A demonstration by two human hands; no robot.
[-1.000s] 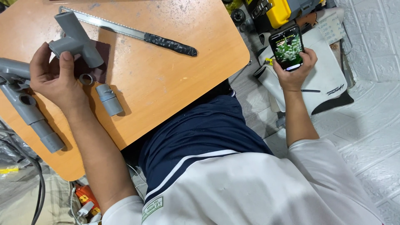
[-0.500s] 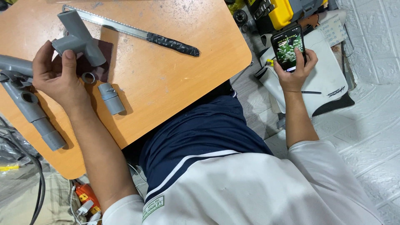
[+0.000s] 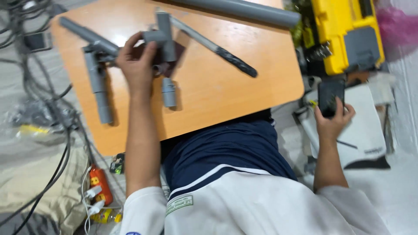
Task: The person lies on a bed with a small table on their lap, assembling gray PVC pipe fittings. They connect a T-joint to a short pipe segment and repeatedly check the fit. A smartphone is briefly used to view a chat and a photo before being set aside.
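I hold the grey pipe tee [image 3: 162,37] steady in my left hand [image 3: 137,65], right hand [image 3: 333,119] gripping the phone [image 3: 330,96], so the short pipe piece [image 3: 169,92] just below stays in reach.

An orange wooden tabletop [image 3: 244,100] catches a pale glare from overhead light, set over a light grey floor [image 3: 392,191]. A tangle of dark cables [image 3: 48,104] sprawls across the floor beyond the left hand, while a yellow toolbox [image 3: 344,32] sits above the right.
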